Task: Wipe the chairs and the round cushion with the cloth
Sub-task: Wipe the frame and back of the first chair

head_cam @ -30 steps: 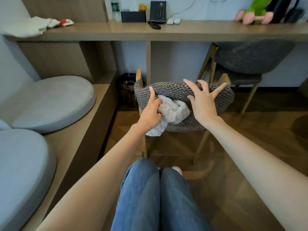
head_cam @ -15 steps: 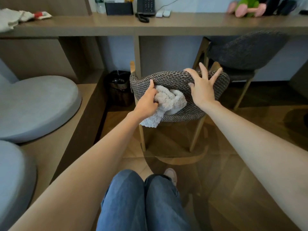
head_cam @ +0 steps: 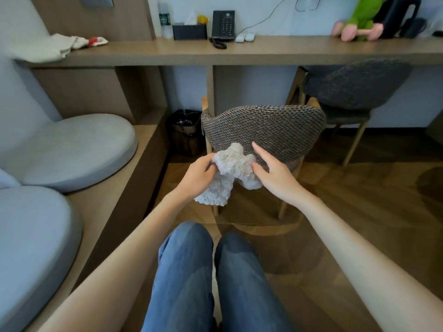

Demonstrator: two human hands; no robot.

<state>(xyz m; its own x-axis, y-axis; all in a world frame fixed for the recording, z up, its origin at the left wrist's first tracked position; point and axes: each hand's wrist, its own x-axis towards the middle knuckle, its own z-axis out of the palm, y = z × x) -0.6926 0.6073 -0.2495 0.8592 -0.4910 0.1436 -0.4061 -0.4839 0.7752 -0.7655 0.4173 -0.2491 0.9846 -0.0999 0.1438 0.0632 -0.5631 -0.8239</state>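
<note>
A fluffy white cloth (head_cam: 231,172) hangs bunched just below the woven grey back of the near chair (head_cam: 266,130). My left hand (head_cam: 200,176) grips its left side. My right hand (head_cam: 271,172) pinches its right side, index finger pointing up against the chair back. A second dark grey chair (head_cam: 354,85) stands under the desk at the right. One round grey cushion (head_cam: 72,149) lies on the wooden bench at the left, another (head_cam: 31,248) nearer to me.
A black bin (head_cam: 185,131) stands left of the near chair under the long desk (head_cam: 263,52). The desk carries a phone, a tissue box, a bottle, a plush toy and a white cloth. My legs in jeans (head_cam: 211,279) are in front.
Both hands have come down from the top of the chair back to its lower edge. My right hand has left the backrest and taken hold of the cloth.
</note>
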